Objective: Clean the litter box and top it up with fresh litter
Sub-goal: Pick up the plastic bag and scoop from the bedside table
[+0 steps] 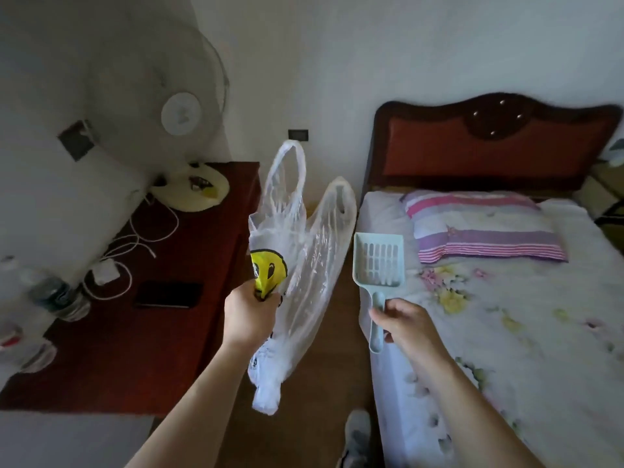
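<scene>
My left hand (250, 314) grips a thin, see-through plastic bag (304, 258) with a yellow smiley print. The bag's two handles stick up and its bottom hangs below my fist. My right hand (405, 324) holds a pale blue slotted litter scoop (377, 261) by its handle, blade up. Both are held in the air over the gap between the cabinet and the bed. No litter box or litter supply is in view.
A dark red cabinet (189, 251) at the left carries a white fan (179, 113), cables, a charger, a black phone (169, 294) and bottles. A bed (506, 315) with a floral sheet and striped pillow fills the right. My shoe (356, 434) stands on the wooden floor.
</scene>
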The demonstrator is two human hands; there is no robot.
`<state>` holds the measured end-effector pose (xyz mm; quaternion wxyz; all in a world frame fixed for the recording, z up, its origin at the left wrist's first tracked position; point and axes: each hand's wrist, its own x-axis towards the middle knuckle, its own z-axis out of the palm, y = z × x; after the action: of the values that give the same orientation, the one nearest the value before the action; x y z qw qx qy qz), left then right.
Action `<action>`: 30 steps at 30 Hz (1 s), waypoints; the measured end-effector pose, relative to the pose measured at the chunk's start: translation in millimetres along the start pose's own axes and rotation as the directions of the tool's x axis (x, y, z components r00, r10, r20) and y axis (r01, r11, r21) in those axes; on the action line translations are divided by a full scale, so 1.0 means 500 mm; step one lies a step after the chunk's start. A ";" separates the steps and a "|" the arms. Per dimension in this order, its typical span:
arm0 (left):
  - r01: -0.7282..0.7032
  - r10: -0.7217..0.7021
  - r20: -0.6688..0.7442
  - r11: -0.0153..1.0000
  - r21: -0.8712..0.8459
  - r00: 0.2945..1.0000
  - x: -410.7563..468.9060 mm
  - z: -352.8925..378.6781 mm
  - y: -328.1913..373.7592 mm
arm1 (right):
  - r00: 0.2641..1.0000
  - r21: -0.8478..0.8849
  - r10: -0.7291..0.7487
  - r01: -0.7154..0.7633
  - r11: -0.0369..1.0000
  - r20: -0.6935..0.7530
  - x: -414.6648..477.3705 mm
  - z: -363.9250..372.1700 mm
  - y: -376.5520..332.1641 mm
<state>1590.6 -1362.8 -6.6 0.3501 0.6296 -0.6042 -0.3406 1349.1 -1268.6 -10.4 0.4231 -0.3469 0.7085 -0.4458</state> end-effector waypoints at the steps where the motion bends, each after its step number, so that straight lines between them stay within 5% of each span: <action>1: 0.002 -0.002 -0.001 1.000 -0.007 1.000 0.044 0.023 0.007 | 1.000 -0.002 0.001 -0.001 1.000 0.003 0.051 -0.001 -0.008; 14: 0.065 -0.066 -0.027 0.996 -0.055 0.997 0.513 0.237 0.180 | 1.000 -0.021 -0.006 0.006 1.000 0.007 0.611 -0.071 -0.208; 30: 0.156 -0.156 0.009 0.987 -0.039 0.988 1.127 0.395 0.170 | 0.991 -0.017 0.136 -0.135 0.991 0.005 1.157 0.051 -0.359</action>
<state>1399.3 -1933.7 -40.9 0.3328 0.6669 -0.5474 -0.3806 1160.9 -1845.2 -18.3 0.4516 -0.3029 0.7328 -0.4091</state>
